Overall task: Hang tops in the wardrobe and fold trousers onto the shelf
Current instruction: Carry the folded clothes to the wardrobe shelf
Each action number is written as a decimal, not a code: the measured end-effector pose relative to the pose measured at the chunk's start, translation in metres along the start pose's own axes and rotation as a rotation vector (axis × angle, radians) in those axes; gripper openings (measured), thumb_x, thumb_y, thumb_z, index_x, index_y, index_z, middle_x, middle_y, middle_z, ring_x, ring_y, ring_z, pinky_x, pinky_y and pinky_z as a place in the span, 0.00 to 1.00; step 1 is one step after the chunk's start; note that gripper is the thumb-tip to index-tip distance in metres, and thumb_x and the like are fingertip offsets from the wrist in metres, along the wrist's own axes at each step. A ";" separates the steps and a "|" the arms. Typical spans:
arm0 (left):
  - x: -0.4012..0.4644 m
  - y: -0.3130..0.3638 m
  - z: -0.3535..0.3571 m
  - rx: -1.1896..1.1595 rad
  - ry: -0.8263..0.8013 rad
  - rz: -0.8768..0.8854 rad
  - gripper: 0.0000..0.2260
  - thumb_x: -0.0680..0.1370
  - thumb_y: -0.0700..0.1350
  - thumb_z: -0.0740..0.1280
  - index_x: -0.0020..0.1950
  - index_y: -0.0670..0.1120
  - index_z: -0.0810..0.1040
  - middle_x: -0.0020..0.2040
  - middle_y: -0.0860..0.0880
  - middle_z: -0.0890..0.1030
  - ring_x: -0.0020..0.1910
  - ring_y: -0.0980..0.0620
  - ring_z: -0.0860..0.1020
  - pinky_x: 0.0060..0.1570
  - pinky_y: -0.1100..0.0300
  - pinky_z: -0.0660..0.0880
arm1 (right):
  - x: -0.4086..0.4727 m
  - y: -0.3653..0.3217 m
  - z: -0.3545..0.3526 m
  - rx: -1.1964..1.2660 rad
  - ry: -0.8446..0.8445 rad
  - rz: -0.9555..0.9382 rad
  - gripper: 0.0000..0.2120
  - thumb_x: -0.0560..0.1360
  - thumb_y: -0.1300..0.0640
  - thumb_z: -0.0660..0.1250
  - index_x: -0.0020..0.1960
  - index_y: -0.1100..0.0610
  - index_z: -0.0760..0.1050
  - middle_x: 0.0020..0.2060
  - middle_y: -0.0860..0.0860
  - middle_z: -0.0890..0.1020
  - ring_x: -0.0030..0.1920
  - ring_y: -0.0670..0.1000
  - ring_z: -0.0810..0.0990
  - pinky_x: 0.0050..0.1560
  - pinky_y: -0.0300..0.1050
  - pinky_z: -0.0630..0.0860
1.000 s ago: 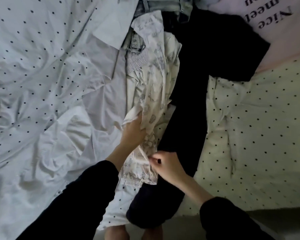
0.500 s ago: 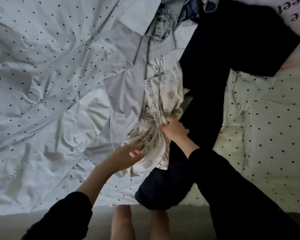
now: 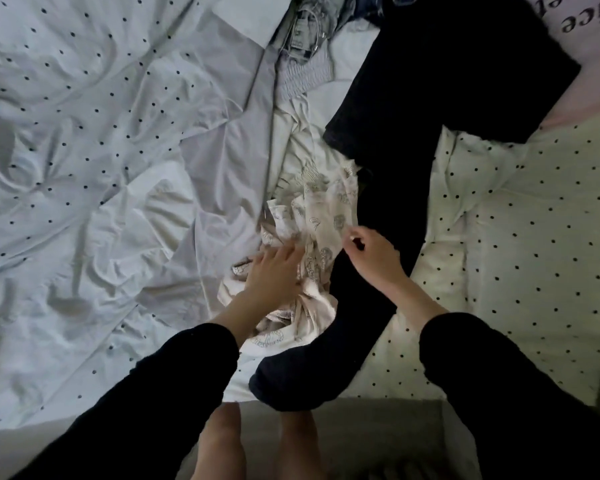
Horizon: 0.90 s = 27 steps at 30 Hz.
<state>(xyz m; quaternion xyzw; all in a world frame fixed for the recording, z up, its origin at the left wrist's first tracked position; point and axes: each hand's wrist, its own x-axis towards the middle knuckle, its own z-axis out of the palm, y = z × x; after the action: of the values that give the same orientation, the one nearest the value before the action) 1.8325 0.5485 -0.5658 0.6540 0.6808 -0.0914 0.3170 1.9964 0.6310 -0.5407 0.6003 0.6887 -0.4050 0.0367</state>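
- Two hands on one printed garment, bunched on the bed, long axis running away from the person.
- Left hand: fingers spread, pressing its near end.
- Right hand: fingertips pinching its right edge, farther up.

A home bedroom: a rumpled polka-dot bedsheet covers a bed strewn with loose clothes.
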 end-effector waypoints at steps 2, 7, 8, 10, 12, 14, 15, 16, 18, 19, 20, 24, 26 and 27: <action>-0.015 0.002 0.006 0.079 0.045 0.043 0.28 0.78 0.45 0.60 0.76 0.53 0.53 0.76 0.49 0.56 0.72 0.45 0.58 0.70 0.49 0.56 | 0.020 -0.007 -0.011 -0.079 0.102 -0.001 0.22 0.79 0.45 0.57 0.71 0.52 0.66 0.67 0.51 0.72 0.66 0.54 0.70 0.66 0.60 0.64; -0.038 -0.004 0.007 0.039 -0.006 0.088 0.24 0.79 0.43 0.58 0.75 0.56 0.58 0.77 0.52 0.53 0.74 0.49 0.56 0.71 0.49 0.55 | 0.047 -0.039 0.013 -0.037 -0.113 0.089 0.43 0.73 0.36 0.64 0.77 0.52 0.46 0.74 0.54 0.61 0.70 0.59 0.66 0.68 0.60 0.62; -0.039 -0.008 0.008 0.004 0.033 0.064 0.24 0.79 0.45 0.59 0.74 0.56 0.60 0.76 0.52 0.56 0.73 0.49 0.58 0.70 0.50 0.55 | 0.047 -0.040 0.022 -0.077 -0.142 0.146 0.40 0.74 0.40 0.64 0.77 0.53 0.49 0.72 0.55 0.65 0.69 0.60 0.68 0.67 0.58 0.62; -0.040 -0.021 0.008 -0.123 0.143 -0.029 0.25 0.78 0.49 0.62 0.74 0.55 0.60 0.75 0.52 0.59 0.72 0.50 0.60 0.69 0.51 0.55 | 0.042 -0.037 0.031 -0.248 -0.088 0.208 0.23 0.77 0.51 0.61 0.69 0.56 0.63 0.64 0.56 0.74 0.64 0.59 0.72 0.64 0.54 0.63; -0.042 -0.039 0.008 -0.270 0.211 -0.157 0.32 0.76 0.57 0.65 0.76 0.53 0.56 0.75 0.49 0.57 0.73 0.48 0.59 0.70 0.48 0.55 | 0.033 -0.025 0.026 -0.289 0.035 0.212 0.14 0.78 0.56 0.59 0.63 0.57 0.68 0.58 0.56 0.77 0.61 0.59 0.74 0.61 0.53 0.64; -0.045 -0.055 0.010 -0.401 0.171 -0.274 0.38 0.73 0.62 0.66 0.76 0.51 0.53 0.75 0.48 0.58 0.71 0.47 0.61 0.70 0.45 0.59 | 0.023 -0.010 0.013 -0.242 0.148 0.229 0.12 0.78 0.55 0.58 0.60 0.58 0.69 0.57 0.57 0.77 0.60 0.59 0.74 0.59 0.54 0.64; -0.046 -0.060 0.011 -0.509 0.124 -0.310 0.40 0.72 0.61 0.68 0.76 0.49 0.53 0.74 0.46 0.61 0.69 0.47 0.66 0.67 0.46 0.65 | 0.019 -0.005 0.007 -0.235 0.195 0.236 0.14 0.79 0.54 0.58 0.62 0.58 0.69 0.58 0.57 0.77 0.60 0.59 0.73 0.60 0.55 0.63; -0.048 -0.061 0.012 -0.662 0.066 -0.350 0.39 0.72 0.58 0.70 0.76 0.48 0.54 0.72 0.45 0.65 0.63 0.48 0.73 0.62 0.49 0.71 | 0.014 -0.003 0.002 -0.233 0.214 0.240 0.17 0.79 0.52 0.58 0.65 0.58 0.67 0.61 0.57 0.75 0.62 0.59 0.72 0.61 0.57 0.63; -0.050 -0.051 0.008 -0.930 -0.069 -0.400 0.33 0.72 0.48 0.72 0.72 0.42 0.61 0.62 0.43 0.74 0.46 0.53 0.79 0.44 0.62 0.77 | 0.005 -0.010 0.000 -0.212 0.192 0.193 0.25 0.79 0.48 0.57 0.73 0.55 0.60 0.70 0.56 0.67 0.68 0.59 0.66 0.65 0.61 0.61; -0.050 -0.043 0.007 -0.944 -0.084 -0.417 0.28 0.73 0.44 0.73 0.68 0.40 0.65 0.56 0.43 0.77 0.42 0.53 0.78 0.39 0.62 0.77 | 0.000 -0.015 0.003 -0.200 0.177 0.132 0.26 0.80 0.47 0.57 0.75 0.53 0.58 0.73 0.54 0.63 0.71 0.58 0.63 0.66 0.62 0.61; -0.047 -0.035 0.006 -0.908 -0.043 -0.432 0.23 0.72 0.42 0.72 0.64 0.39 0.69 0.52 0.43 0.79 0.40 0.52 0.77 0.38 0.59 0.77 | -0.006 -0.021 0.007 -0.185 0.165 0.056 0.26 0.80 0.47 0.57 0.75 0.53 0.58 0.74 0.53 0.61 0.72 0.57 0.61 0.68 0.63 0.61; -0.034 -0.011 -0.047 -0.832 0.323 -0.446 0.16 0.73 0.41 0.70 0.59 0.41 0.76 0.46 0.45 0.79 0.40 0.53 0.75 0.31 0.71 0.66 | -0.027 -0.036 0.010 -0.133 0.099 -0.268 0.21 0.80 0.50 0.58 0.72 0.55 0.65 0.75 0.52 0.61 0.73 0.53 0.61 0.69 0.57 0.63; -0.029 -0.018 -0.085 -0.818 0.554 -0.454 0.16 0.73 0.41 0.70 0.60 0.41 0.76 0.50 0.42 0.81 0.47 0.47 0.77 0.37 0.69 0.65 | -0.033 -0.039 0.004 -0.169 0.052 -0.373 0.22 0.81 0.52 0.57 0.73 0.55 0.64 0.74 0.52 0.62 0.72 0.54 0.64 0.69 0.55 0.64; -0.031 -0.022 -0.101 -0.797 0.652 -0.438 0.16 0.72 0.41 0.70 0.59 0.41 0.77 0.51 0.42 0.81 0.50 0.45 0.78 0.41 0.67 0.66 | -0.034 -0.040 0.000 -0.189 0.040 -0.396 0.22 0.81 0.52 0.57 0.73 0.55 0.63 0.74 0.53 0.62 0.71 0.54 0.65 0.69 0.56 0.65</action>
<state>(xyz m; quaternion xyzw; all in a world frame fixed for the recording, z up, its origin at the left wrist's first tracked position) 1.7779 0.5748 -0.4762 0.3212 0.8455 0.3162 0.2862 1.9720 0.6055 -0.5021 0.4550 0.8287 -0.3259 -0.0013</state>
